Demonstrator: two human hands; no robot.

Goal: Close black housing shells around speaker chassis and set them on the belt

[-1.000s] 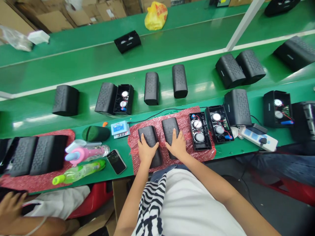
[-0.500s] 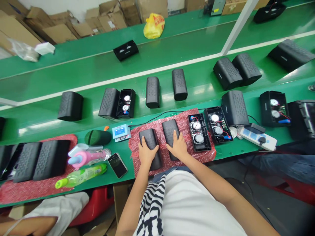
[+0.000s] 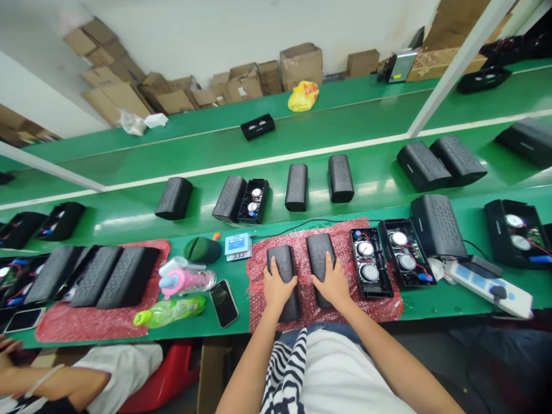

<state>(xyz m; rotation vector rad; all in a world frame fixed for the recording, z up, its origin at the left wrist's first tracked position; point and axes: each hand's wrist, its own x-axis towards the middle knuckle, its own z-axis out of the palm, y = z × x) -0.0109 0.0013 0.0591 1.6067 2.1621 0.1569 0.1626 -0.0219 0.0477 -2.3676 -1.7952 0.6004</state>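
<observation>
Two black speaker boxes with a patterned face lie side by side on red bubble wrap (image 3: 267,233). My left hand (image 3: 278,287) spans the left speaker (image 3: 290,307), fingers over its top and thumb at its right edge. Over the right speaker (image 3: 318,247) lies my right hand (image 3: 334,283), its thumb at the left edge and its fingers across the face. Just right of that hand, an opened speaker case (image 3: 371,261) shows two round drivers and wires. A second opened case (image 3: 407,253) stands beside it, with a blue part at its lower end.
Left of the wrap lie a phone (image 3: 224,303), a green bottle (image 3: 172,311), a pink bottle (image 3: 187,282) and a small blue-screened device (image 3: 238,246). A power strip (image 3: 491,287) is at the right. Several speakers stand along the green line behind. A co-worker's arm (image 3: 56,379) shows lower left.
The camera view has tilted up and swung left, so the bench appears lower and farther right. Both hands stay on the same two speakers. More of the co-worker's arm and hand shows.
</observation>
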